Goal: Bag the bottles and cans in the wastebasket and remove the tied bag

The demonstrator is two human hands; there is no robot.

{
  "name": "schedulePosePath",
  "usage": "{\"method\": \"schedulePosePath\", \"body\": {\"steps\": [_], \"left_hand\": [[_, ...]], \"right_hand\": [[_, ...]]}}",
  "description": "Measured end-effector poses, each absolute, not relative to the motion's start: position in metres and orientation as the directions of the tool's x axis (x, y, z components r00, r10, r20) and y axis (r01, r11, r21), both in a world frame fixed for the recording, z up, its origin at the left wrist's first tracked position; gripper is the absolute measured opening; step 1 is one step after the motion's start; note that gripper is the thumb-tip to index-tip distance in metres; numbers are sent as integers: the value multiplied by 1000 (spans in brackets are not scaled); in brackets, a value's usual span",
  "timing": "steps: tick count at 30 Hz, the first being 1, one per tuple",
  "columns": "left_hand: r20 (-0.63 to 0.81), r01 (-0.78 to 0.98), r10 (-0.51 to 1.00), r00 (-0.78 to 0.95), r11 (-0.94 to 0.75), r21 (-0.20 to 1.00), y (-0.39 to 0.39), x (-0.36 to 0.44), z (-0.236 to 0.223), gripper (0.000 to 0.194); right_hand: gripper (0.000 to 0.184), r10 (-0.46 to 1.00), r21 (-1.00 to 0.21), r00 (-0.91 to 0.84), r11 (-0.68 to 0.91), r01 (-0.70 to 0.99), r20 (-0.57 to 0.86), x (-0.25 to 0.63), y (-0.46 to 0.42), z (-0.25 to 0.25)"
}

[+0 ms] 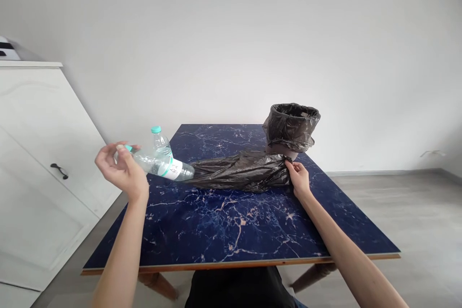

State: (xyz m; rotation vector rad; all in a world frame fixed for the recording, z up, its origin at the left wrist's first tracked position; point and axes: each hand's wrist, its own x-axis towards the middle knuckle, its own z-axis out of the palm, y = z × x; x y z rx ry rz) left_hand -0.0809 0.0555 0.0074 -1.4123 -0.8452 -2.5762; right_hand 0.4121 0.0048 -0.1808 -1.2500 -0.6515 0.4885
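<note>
My left hand [121, 168] is raised over the table's left edge, fingers curled round the cap end of a clear plastic bottle [164, 167] held on its side, its base pointing into a crumpled black plastic bag [241, 171] lying on the table. My right hand [299, 176] pinches the right end of that bag, close to the small bin. A second clear bottle [160, 142] with a teal cap stands upright just behind the held one.
A small bin [291, 127] lined with a black bag stands at the far right of the blue marble-pattern table [231, 231]. A white cabinet [39, 163] with a dark handle stands to the left. Grey floor lies to the right.
</note>
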Motion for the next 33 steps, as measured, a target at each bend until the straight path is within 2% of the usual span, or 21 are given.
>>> {"method": "schedulePosePath", "body": {"steps": [4,8,11,15,23,33], "left_hand": [[809,361,137,-571,-843,398,61,-94,20,25],[739,353,91,-668,-835,422,71,-110,24,11],[750,397,80,-656,-808,434,76,-117,24,19],[873,492,89,-480,-796,352,75,-115,24,23],[919,532,265,-291,-754,386,80,-107,3,35],[899,610,342,-273,-662,437,90,-116,-33,56]], "right_hand": [[24,647,-969,745,247,-5,162,414,5,-182],[23,622,-972,771,235,-19,135,418,5,-184],[23,612,-973,781,230,-28,122,420,6,-184],[22,616,-974,781,223,-40,109,419,7,-184],[22,643,-976,759,211,-51,100,419,5,-183],[27,673,-979,734,197,-60,91,416,4,-180]]}}
